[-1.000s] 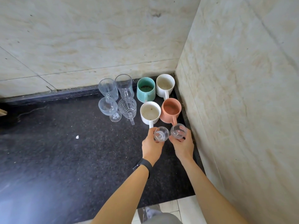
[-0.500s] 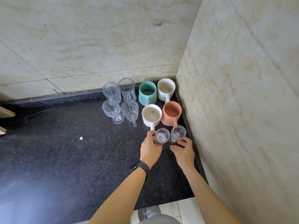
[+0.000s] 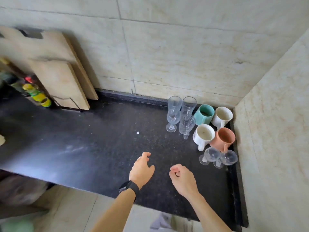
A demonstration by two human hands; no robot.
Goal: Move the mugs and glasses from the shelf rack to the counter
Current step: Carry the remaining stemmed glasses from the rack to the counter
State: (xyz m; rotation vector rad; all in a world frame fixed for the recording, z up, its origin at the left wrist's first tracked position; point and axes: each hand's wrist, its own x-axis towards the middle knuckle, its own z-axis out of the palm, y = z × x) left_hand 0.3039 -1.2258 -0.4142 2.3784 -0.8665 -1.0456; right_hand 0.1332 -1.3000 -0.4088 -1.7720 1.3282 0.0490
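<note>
Glassware and mugs stood upright, rims up, clustered in the corner of the black counter (image 3: 100, 148): two small stemmed glasses (image 3: 211, 155) nearest me, the terracotta mug (image 3: 224, 138) just behind them with its handle pointing toward me. My left hand (image 3: 142, 168) hovered spread and empty, my right hand (image 3: 183, 179) loosely curled, empty. Bare counter lay leftward.

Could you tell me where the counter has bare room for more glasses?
The counter is bare from the boards on the left to the stemmed glasses, and forward to both empty hands. The right corner is crowded: four mugs and two small glasses pack it to the wall.
</note>
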